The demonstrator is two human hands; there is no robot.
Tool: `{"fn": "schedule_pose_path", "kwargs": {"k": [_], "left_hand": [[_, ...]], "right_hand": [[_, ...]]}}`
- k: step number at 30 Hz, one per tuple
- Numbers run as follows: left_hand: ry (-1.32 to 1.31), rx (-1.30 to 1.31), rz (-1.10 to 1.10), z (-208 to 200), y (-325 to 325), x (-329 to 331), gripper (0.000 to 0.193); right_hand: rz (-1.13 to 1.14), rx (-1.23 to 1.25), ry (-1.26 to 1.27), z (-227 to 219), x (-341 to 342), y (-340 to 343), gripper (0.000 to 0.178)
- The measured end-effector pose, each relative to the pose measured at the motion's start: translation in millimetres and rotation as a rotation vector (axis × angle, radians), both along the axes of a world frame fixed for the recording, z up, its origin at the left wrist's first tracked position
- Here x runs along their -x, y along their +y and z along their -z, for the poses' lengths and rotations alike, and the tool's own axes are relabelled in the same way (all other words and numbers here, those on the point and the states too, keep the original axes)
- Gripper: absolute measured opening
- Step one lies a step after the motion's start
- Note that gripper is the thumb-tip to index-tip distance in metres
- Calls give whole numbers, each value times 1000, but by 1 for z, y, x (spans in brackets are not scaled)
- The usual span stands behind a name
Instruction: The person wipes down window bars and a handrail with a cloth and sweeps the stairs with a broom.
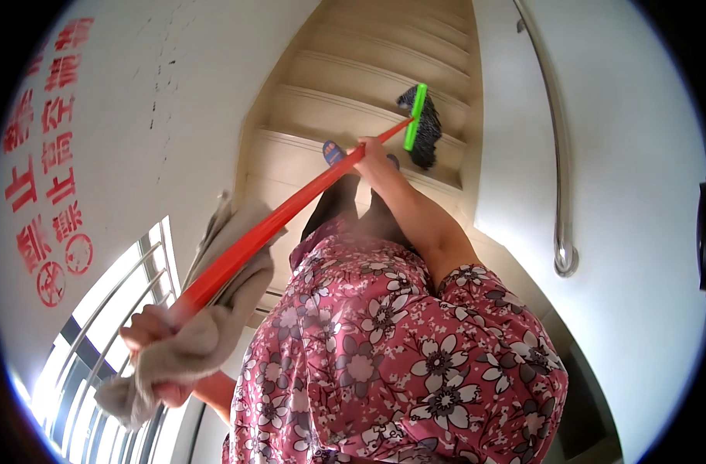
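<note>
A broom with a long red handle (275,220) and a green head with dark bristles (421,124) reaches down onto the cream stair steps (345,116). My right hand (370,153) grips the handle low down, near the head. My left hand (156,340) grips the upper end of the handle together with a beige cloth (214,325) that drapes over it. The bristles rest on a step edge. My feet in blue slippers (333,152) stand on a step just behind the handle.
A white wall with red painted characters (51,155) rises on the left, with a barred window (113,325) below it. A metal handrail (557,155) runs along the right wall. My pink flowered garment (399,348) fills the lower middle.
</note>
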State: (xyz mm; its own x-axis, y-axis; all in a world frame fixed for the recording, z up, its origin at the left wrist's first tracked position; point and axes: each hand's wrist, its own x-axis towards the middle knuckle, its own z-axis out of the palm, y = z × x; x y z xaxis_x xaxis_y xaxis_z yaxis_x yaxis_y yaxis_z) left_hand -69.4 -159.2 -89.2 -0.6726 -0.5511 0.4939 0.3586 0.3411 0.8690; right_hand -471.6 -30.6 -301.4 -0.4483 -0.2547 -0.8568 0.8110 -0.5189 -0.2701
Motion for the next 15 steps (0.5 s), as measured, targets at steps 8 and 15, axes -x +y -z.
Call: {"fn": "schedule_pose_path", "kwargs": {"k": [8,15], "left_hand": [[430,230,310,-72,28,30,34],[547,307,369,-103,56,54,11]], "right_hand": [[-11,382,89,-9,2,-31,14],[90,580,88,-60,21,-32,15]]}}
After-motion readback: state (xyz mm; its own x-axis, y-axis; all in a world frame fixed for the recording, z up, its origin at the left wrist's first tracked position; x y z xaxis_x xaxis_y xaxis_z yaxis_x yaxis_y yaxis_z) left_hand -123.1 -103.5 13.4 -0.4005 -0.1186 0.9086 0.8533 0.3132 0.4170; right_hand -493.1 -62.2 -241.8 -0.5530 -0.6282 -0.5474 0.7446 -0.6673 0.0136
